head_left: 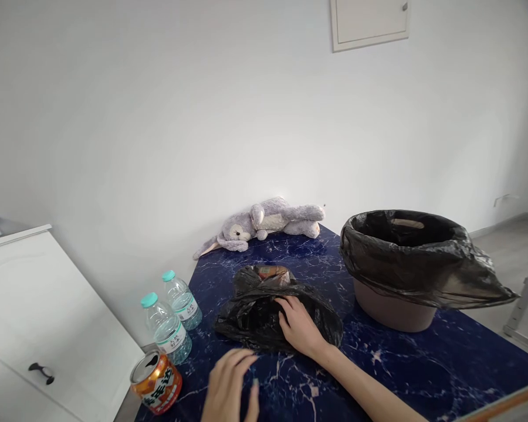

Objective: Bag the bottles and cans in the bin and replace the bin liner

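A black plastic bag lies crumpled on the dark blue marbled table, its mouth facing me. Something orange-brown shows at its far end, too covered to name. Over the bag's mouth rests my right hand, touching the film, with thumb and fingers apart. My left hand is just in front of the bag, fingers stretched out and thumb apart, holding nothing. To its left stand an orange drink can with an open top and two clear bottles with turquoise caps.
A pinkish-brown bin lined with another black bag stands at the right. The liner's loose edge hangs out rightward. Against the wall at the back lies a grey plush rabbit. A white cabinet is beyond the table's left edge.
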`<state>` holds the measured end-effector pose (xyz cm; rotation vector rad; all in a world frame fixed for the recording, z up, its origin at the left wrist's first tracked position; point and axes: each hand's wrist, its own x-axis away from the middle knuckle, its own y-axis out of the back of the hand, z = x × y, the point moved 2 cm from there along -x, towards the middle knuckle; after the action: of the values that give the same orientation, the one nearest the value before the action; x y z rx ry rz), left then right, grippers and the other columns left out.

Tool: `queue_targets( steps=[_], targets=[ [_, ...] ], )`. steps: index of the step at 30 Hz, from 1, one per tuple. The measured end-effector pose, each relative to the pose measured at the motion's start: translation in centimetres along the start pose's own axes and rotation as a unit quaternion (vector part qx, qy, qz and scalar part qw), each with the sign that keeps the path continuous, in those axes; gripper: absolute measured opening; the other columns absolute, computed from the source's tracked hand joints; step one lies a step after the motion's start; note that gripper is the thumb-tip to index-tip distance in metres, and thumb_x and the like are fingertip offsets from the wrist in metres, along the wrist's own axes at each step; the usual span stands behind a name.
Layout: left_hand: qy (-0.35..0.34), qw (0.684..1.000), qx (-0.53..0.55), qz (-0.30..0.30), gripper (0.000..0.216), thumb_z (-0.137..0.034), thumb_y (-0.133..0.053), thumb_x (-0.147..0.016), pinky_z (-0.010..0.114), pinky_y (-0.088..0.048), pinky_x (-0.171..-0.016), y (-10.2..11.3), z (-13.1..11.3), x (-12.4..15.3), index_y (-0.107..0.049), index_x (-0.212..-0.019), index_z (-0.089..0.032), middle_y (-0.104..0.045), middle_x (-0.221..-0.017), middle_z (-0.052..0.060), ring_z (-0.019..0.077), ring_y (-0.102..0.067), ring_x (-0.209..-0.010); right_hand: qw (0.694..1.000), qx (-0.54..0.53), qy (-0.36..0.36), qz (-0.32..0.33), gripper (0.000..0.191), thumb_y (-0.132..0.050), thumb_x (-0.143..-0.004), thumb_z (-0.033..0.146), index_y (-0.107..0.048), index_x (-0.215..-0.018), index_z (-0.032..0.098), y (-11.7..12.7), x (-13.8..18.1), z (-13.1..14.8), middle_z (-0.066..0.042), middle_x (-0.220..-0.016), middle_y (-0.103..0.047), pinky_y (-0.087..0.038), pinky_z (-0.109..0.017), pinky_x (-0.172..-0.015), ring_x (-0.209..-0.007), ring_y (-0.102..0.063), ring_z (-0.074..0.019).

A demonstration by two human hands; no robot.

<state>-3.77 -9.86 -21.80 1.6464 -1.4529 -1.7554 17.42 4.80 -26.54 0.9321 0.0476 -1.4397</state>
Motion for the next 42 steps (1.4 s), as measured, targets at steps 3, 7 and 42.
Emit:
queue_targets(
  steps=[3,7,42],
  targets=[
    [-0.023,0.994,0.051,0.099,0.044,-0.032,-0.048,-0.107,0.051,-0.057,-0.109,-4.2,-2.3,-4.5,-0.051,-0.151,-0.037,-0.060,-0.152,0.008,0.0314,-0.057,-0.141,0.999,0.017,-0.029,-0.028,0.056,-0.044,-0.093,0.009,-0.057,-0.146,0.020,-0.4,-0.1,-1.1,-0.017,-0.144,-0.059,-0.043,-0.058,-0.117,-0.140,-0.051,-0.0364],
    [-0.027,0.993,0.065,0.093,0.045,-0.026,-0.038,-0.108,0.053,-0.048,-0.119,-9.4,-2.1,-10.7,-0.047,-0.152,-0.024,-0.054,-0.155,0.014,0.0294,-0.050,-0.148,0.994,0.030,-0.071,-0.073,0.074,-0.042,-0.088,0.006,-0.039,-0.161,0.017,0.1,-0.4,-1.8,-0.021,-0.156,-0.046,-0.040,-0.061,-0.119,-0.149,-0.043,-0.0391],
    [0.175,0.936,0.290,-0.099,0.064,-0.061,-0.061,-0.096,0.039,-0.057,-0.105,-0.6,-0.8,-18.5,-0.048,-0.145,-0.023,-0.062,-0.149,0.013,0.0272,-0.066,-0.130,0.955,-0.072,-0.207,-0.200,0.063,-0.034,-0.106,0.048,-0.050,-0.153,0.010,2.2,-3.6,-7.4,-0.024,-0.152,-0.057,-0.042,-0.055,-0.119,-0.144,-0.053,-0.0361]
  ],
)
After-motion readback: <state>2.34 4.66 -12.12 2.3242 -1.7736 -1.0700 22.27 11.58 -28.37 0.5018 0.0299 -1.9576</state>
